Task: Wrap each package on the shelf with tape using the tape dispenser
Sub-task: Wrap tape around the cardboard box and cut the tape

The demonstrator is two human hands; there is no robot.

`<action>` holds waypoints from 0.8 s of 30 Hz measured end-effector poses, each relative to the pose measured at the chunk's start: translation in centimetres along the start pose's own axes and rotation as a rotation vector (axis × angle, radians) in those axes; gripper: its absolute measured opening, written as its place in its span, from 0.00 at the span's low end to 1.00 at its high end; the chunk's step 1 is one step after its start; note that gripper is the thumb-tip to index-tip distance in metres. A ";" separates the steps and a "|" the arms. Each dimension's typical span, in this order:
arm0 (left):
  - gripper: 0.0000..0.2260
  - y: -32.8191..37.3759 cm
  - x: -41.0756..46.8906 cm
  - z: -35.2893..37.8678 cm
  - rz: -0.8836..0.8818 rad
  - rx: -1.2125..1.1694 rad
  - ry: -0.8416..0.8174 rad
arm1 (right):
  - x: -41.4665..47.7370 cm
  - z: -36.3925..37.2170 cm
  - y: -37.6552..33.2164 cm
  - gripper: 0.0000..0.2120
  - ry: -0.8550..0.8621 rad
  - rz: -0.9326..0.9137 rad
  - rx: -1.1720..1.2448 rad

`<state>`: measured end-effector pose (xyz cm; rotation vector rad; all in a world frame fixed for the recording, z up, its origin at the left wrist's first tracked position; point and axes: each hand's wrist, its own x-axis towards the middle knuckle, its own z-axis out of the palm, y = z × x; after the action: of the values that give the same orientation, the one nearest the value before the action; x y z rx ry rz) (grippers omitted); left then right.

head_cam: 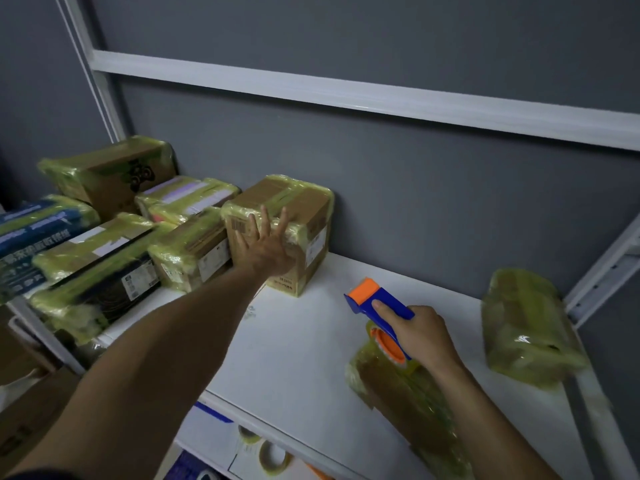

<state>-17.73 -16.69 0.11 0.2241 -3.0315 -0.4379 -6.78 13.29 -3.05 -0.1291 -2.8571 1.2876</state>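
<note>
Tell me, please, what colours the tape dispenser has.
The tape dispenser is blue with an orange front and orange hub; the head view shows it.

storeroom or parcel depot: white metal shelving [284, 344], grey wall [381, 46], taped parcels [145, 230] stacked.

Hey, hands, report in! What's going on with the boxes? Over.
Left hand flat against the upright taped box. Right hand grips the tape dispenser at a flat package. Nothing blocking either hand.
</note>
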 end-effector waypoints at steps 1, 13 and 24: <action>0.48 0.3 -0.6 0.2 0.027 -0.032 0.023 | 0.0 -0.1 0.2 0.27 -0.001 0.004 0.006; 0.29 7.2 -12.8 8.9 0.157 -0.467 -0.306 | -1.6 -0.5 0.5 0.24 0.082 0.008 0.153; 0.24 7.1 -13.4 12.4 0.009 -0.454 -0.432 | -2.8 -2.5 0.6 0.22 0.119 -0.077 0.194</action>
<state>-6.62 -4.43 -10.40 0.0942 -3.2059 -1.3013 -3.82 15.34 -1.81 -0.0905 -2.5954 1.4787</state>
